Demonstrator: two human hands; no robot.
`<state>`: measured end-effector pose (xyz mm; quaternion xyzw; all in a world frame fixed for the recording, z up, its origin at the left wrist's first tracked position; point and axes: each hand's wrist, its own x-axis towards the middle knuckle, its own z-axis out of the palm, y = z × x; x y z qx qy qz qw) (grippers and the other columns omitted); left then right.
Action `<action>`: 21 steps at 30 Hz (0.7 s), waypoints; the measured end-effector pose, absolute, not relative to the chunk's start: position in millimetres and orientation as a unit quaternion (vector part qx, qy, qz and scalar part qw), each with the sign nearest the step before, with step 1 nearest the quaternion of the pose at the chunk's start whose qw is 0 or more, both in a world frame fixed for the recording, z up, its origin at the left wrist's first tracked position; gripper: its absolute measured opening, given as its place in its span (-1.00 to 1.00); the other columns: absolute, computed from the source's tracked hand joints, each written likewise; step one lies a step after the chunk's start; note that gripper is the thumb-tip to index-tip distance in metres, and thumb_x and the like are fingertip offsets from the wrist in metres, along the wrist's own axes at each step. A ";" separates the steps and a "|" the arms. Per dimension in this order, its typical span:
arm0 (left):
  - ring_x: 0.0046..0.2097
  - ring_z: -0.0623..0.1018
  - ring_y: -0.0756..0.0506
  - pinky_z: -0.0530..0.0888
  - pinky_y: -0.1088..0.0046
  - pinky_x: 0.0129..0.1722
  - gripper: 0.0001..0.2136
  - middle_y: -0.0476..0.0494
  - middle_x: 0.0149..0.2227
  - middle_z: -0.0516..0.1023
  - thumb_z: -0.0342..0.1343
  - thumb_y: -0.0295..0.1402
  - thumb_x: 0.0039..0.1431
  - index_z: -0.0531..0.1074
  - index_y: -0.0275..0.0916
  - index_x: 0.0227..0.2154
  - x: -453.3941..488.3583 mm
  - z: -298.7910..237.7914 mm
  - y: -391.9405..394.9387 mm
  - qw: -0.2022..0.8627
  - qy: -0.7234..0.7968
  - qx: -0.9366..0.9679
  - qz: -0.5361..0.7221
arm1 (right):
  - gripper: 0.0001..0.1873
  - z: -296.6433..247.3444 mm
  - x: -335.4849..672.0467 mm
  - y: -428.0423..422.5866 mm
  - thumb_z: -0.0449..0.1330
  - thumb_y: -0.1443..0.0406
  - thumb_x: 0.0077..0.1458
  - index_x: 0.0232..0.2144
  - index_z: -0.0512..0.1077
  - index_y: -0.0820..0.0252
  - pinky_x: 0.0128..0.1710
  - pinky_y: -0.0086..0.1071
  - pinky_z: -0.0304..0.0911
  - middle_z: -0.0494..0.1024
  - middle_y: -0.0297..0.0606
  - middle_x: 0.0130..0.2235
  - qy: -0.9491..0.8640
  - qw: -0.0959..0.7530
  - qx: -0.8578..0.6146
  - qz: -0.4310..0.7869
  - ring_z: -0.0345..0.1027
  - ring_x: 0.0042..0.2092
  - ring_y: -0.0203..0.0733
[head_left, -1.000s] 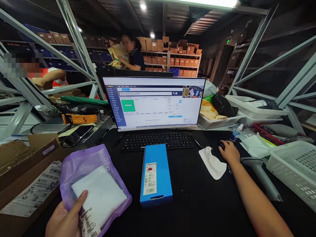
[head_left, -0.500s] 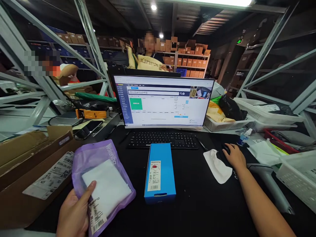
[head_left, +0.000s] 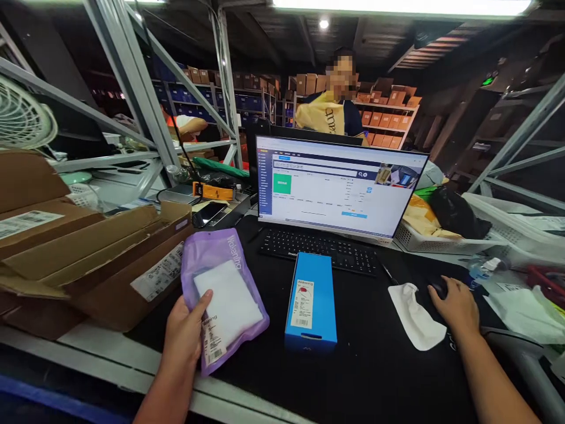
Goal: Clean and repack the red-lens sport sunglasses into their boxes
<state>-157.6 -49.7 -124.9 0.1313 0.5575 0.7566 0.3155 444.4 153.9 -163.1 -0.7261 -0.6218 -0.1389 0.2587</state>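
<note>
Head view: a black surface (head_left: 388, 377) carries a monitor (head_left: 339, 188), with a cardboard box (head_left: 119, 265) to its left and a keyboard (head_left: 320, 252) and blue box (head_left: 310, 306) below it. Below the monitor's left corner, the left hand (head_left: 185, 333) grips a purple bag (head_left: 207, 253) holding a white pad (head_left: 227, 297). Well apart, below its right corner, the right hand (head_left: 457, 309) covers a mouse (head_left: 438, 287), just beside a white cloth (head_left: 415, 318).

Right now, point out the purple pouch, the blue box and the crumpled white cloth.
purple pouch (head_left: 207, 250), head view, upper film
blue box (head_left: 323, 306), head view, top face beside label
white cloth (head_left: 415, 318), head view, middle
</note>
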 end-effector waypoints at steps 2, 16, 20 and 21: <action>-0.34 0.63 -0.11 0.60 0.34 -0.19 -0.58 -0.05 -0.32 0.63 0.40 -0.33 -0.12 0.50 -0.26 -0.14 -155.3 -123.5 -50.5 0.331 0.529 0.133 0.770 | -0.41 -135.9 425.0 140.4 0.05 0.04 0.16 0.10 0.39 0.31 0.27 0.11 0.09 0.31 0.17 0.20 -0.622 0.336 -0.697 -0.119 0.15 0.27 0.31; -0.61 0.47 -0.01 0.47 0.53 -0.60 -0.75 0.00 -0.59 0.45 0.21 -0.16 0.14 0.46 -0.24 -0.28 -130.9 -122.8 -72.7 0.577 0.492 0.079 0.648 | -0.21 -49.6 164.7 -24.3 0.17 -0.09 0.18 0.33 0.13 0.12 0.26 0.13 0.13 0.22 0.01 0.31 -0.765 0.286 -0.488 0.309 0.21 0.27 0.14; -0.54 0.44 0.04 0.48 0.57 -0.54 -0.73 0.04 -0.51 0.46 0.15 -0.06 0.15 0.41 -0.17 -0.29 -133.6 -123.3 -63.9 0.556 0.458 0.152 0.677 | -0.03 -29.4 134.2 -45.0 0.22 -0.19 0.07 0.35 0.08 0.15 0.28 0.30 -0.07 0.04 0.06 0.39 -0.769 0.283 -0.525 0.232 -0.09 0.38 0.32; -0.52 0.45 0.02 0.49 0.55 -0.52 -0.69 0.04 -0.49 0.47 0.11 0.00 0.16 0.42 -0.15 -0.26 -131.2 -121.0 -63.4 0.549 0.489 0.184 0.652 | 0.05 -29.4 122.6 -43.7 0.24 -0.24 0.01 0.36 0.05 0.15 0.26 0.40 -0.12 -0.01 0.09 0.41 -0.753 0.292 -0.549 0.215 -0.15 0.39 0.38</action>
